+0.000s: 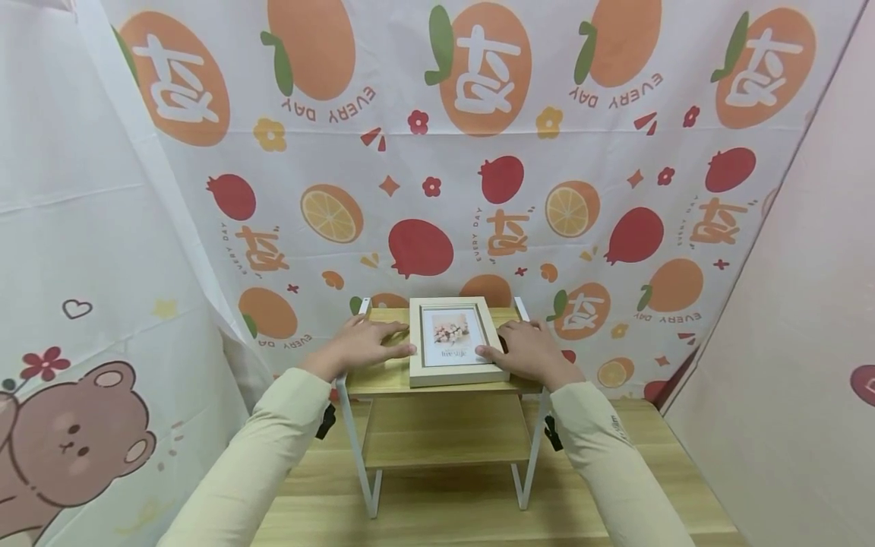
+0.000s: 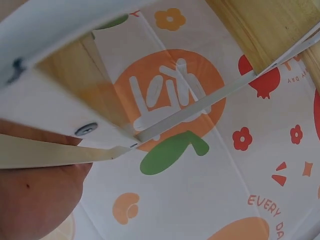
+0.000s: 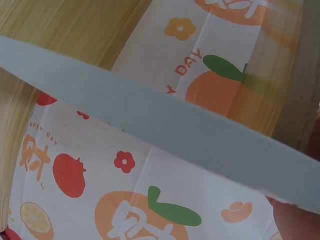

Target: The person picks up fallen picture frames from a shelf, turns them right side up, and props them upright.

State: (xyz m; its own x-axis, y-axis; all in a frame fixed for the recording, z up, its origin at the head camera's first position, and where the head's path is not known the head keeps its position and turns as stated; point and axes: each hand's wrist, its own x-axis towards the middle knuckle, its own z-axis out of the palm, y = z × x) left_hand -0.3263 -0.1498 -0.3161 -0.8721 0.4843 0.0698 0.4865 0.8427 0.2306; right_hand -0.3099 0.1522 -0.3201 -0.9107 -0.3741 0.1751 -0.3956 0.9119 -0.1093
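The person's right hand [image 1: 529, 349] covers part of the cream rectangular picture frame [image 1: 451, 338] at its right border. Dark lettering [image 1: 618, 428] on the cream fabric right sleeve [image 1: 598, 448] is illegibly small. At left, the head view cuts off the brown printed bear [image 1: 82, 433], the left wrist view the left hand [image 2: 42, 200].

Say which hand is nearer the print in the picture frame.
Right. Right hand: thumb at the right edge of the print; left hand: thumb at the left border of the picture frame.
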